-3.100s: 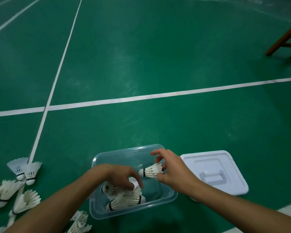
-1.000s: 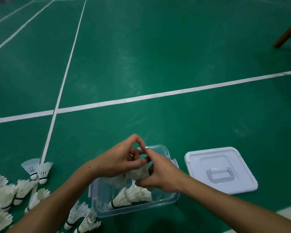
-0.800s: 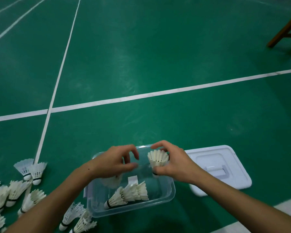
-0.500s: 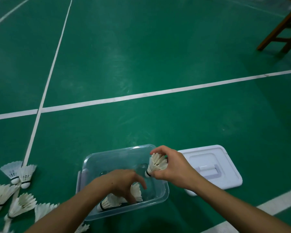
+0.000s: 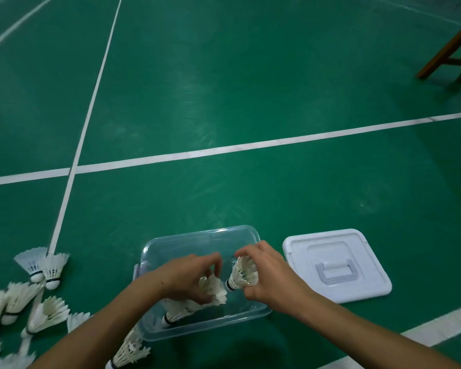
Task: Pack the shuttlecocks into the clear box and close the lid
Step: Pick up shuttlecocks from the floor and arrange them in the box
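Stood on a green court floor (image 5: 250,75) crossed by white court lines (image 5: 250,146). Far beyond the crossing of those lines, toward the upper right, showed brown wooden chair legs (image 5: 453,51), cut off by the frame edge, resting on the floor.

The clear box (image 5: 202,283) sits on the floor (image 5: 224,102) with its lid (image 5: 336,265) lying just to its right, apart from it. Loose shuttlecocks (image 5: 24,302) lie scattered on the floor to the box's left, and a few shuttlecocks in the box (image 5: 181,311) lie at its near left. A wooden chair leg (image 5: 447,46) stands far off to the right, behind the lid.
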Available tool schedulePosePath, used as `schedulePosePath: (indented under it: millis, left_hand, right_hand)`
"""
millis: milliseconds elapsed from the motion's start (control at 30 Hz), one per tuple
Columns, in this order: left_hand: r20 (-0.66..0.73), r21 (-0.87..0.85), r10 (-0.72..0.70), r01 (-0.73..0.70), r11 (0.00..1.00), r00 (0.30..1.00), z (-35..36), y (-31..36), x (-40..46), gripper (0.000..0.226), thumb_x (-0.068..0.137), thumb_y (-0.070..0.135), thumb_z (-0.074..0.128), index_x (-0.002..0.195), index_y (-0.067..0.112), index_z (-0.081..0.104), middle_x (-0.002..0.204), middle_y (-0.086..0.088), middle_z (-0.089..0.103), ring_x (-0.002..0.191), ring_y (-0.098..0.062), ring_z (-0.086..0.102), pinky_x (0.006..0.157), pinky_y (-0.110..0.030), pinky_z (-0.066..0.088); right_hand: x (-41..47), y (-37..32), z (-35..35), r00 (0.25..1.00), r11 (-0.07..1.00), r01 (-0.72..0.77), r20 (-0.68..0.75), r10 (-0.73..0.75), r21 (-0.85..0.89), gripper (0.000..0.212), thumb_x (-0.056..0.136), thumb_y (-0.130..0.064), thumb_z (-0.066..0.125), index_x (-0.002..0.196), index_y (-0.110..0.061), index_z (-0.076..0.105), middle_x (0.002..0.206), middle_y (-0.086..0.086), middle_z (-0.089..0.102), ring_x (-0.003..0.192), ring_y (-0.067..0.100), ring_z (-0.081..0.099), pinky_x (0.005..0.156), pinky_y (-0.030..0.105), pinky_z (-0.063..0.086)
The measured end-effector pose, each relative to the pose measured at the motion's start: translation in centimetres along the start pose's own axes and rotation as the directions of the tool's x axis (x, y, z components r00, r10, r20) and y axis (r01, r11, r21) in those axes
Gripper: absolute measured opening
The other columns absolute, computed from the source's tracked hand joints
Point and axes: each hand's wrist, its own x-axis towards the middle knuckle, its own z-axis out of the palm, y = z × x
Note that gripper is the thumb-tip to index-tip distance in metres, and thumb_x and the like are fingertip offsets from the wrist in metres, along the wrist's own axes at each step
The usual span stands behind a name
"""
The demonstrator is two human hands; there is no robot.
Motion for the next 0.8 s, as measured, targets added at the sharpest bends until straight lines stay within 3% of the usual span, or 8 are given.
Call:
schedulePosePath:
  millis: [133,233,333,400,467,633,733,800]
  left_hand:
    - [-0.031,-0.074,-0.004,0.002,0.997,1.000,-0.4,-0.6,-1.1,0.063,0.078,0.040,0.084,0.116,0.047,0.035,0.124,0.010,0.069,0.098,-0.015,0.064,0.090,-0.040,0.056]
    - [-0.038,-0.074,0.005,-0.008,0.997,0.999,-0.3,-0.8,-1.4,0.068,0.076,0.039,0.085,0.129,0.043,0.041,0.127,0.011,0.069,0.104,-0.015,0.066,0.094,-0.040,0.056]
    - [-0.043,-0.059,0.032,-0.035,0.998,0.999,0.0,-1.1,-1.3,0.062,0.072,0.047,0.083,0.128,0.042,0.056,0.123,0.015,0.070,0.106,-0.009,0.068,0.095,-0.038,0.057]
    - [-0.041,-0.076,0.041,-0.044,0.996,0.998,0.1,-1.3,-1.1,0.059,0.070,0.052,0.083,0.125,0.040,0.064,0.120,0.016,0.073,0.107,-0.006,0.069,0.095,-0.037,0.057]
    - [-0.042,-0.094,0.040,-0.044,0.995,0.998,0.2,-1.3,-0.9,0.055,0.072,0.053,0.084,0.123,0.040,0.067,0.117,0.015,0.074,0.106,-0.004,0.068,0.095,-0.035,0.057]
    - [-0.052,-0.090,0.023,-0.028,0.996,0.998,0.6,-1.1,-0.2,0.053,0.078,0.052,0.082,0.128,0.041,0.066,0.119,0.011,0.073,0.108,-0.010,0.068,0.096,-0.035,0.056]
    - [-0.027,-0.059,-0.001,0.000,0.998,1.000,1.0,-0.6,0.3,0.052,0.077,0.054,0.083,0.125,0.045,0.065,0.117,0.013,0.072,0.103,-0.011,0.068,0.093,-0.036,0.056]
    - [0.005,-0.021,-0.025,0.025,0.999,1.000,1.4,0.1,0.8,0.052,0.078,0.051,0.085,0.126,0.046,0.065,0.119,0.013,0.071,0.104,-0.014,0.068,0.093,-0.037,0.055]
  right_hand:
    - [0.9,-1.0,1.8,0.999,1.000,0.000,0.034,0.000,0.002,0.072,0.079,-0.026,0.086,0.143,-0.027,0.053,0.131,-0.004,0.054,0.117,0.013,0.052,0.095,0.022,0.044]
    - [1.5,-1.5,3.0,0.996,0.999,-0.014,0.088,0.011,0.034,0.073,0.072,-0.029,0.092,0.137,-0.023,0.058,0.125,-0.001,0.064,0.112,0.016,0.059,0.093,0.026,0.049]
    - [1.7,-1.8,3.8,0.992,0.996,-0.055,0.120,0.046,0.075,0.087,0.066,-0.031,0.098,0.141,-0.023,0.053,0.124,0.000,0.068,0.109,0.016,0.063,0.094,0.029,0.053]
    - [1.8,-1.9,4.1,0.987,0.992,-0.093,0.140,0.081,0.088,0.109,0.063,-0.033,0.100,0.152,-0.025,0.039,0.128,0.007,0.068,0.113,0.020,0.064,0.098,0.030,0.053]
    - [1.9,-1.9,4.1,0.983,0.994,-0.101,0.162,0.092,0.051,0.117,0.064,-0.034,0.101,0.157,-0.028,0.030,0.128,0.012,0.067,0.116,0.026,0.064,0.097,0.032,0.052]
    - [1.8,-2.5,3.4,0.958,0.993,-0.114,0.263,0.117,-0.025,0.117,0.073,-0.031,0.097,0.163,-0.025,0.022,0.144,0.019,0.054,0.129,0.033,0.057,0.103,0.037,0.048]
    - [1.6,-2.6,2.4,0.954,0.994,-0.094,0.280,0.108,-0.064,0.114,0.076,-0.030,0.095,0.164,-0.024,0.022,0.148,0.017,0.053,0.125,0.029,0.059,0.099,0.035,0.049]
    - [1.7,-2.4,1.4,0.962,0.995,-0.089,0.256,0.097,-0.045,0.111,0.076,-0.030,0.095,0.163,-0.023,0.026,0.153,0.012,0.051,0.130,0.027,0.058,0.104,0.034,0.050]
